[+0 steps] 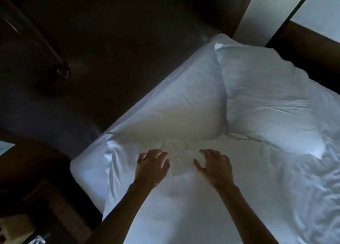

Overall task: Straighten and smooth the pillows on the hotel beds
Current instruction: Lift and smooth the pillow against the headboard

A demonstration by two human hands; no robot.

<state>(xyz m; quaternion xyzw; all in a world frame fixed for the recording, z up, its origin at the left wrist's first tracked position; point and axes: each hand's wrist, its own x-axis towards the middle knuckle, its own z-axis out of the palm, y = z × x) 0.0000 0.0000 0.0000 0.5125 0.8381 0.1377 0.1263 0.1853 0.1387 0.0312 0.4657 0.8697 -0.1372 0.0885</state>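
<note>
No writing, brand or label is legible anywhere in the view. The room is dim; the dark floor (114, 47) fills the upper left, and a dark object with a glinting metal ring (63, 72) lies there, too shadowed to identify. A shiny item at the lower left corner is cut off by the frame edge and cannot be made out. Dark wooden furniture (47, 192) stands beside the bed at lower left. The dark headboard (311, 48) runs along the upper right, partly cut off by the frame.

The bed (88, 172) runs diagonally through the view and is covered in white linen. Two white pillows lie at its head. The left pillow (176, 105) lies along the bed's near edge; the right pillow (266, 100) lies just beside it, touching it along one side and overlapping its far corner. The right pillow shows several creases. The white duvet (303, 197) is rumpled at the right, and its far side is cut off by the frame.

The left hand (151, 167) is extended over the sheet with fingers spread and relaxed, gripping nothing; a ring shows on one finger. The right hand (214, 167) is likewise spread, fingers loosely bent, holding nothing. Whether the palms touch the linen cannot be determined. Both hands are near the lower edge of the left pillow, not touching it. The right pillow is well apart from both hands.
</note>
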